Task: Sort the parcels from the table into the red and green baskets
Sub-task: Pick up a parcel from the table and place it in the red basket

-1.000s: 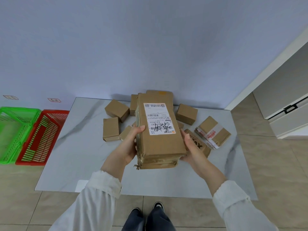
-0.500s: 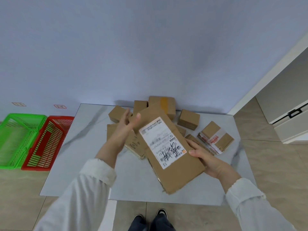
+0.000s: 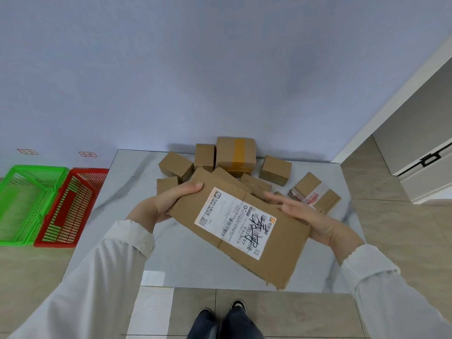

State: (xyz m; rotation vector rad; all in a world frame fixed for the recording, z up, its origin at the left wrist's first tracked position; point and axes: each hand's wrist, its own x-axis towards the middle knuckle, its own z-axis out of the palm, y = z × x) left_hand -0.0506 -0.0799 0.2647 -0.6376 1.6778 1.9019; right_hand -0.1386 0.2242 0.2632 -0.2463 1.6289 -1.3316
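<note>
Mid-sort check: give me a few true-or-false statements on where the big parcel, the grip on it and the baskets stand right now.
1. The left hand grips a corner of the large labelled parcel. True.
2. The parcel's white label faces down. False: it faces up, toward the camera.
3. The green basket stands right beside the table. False: the red basket stands between them.
4. A parcel lies in the red basket. False: none shows in it.
5. The box with yellow tape sits on the table near the wall. True.
</note>
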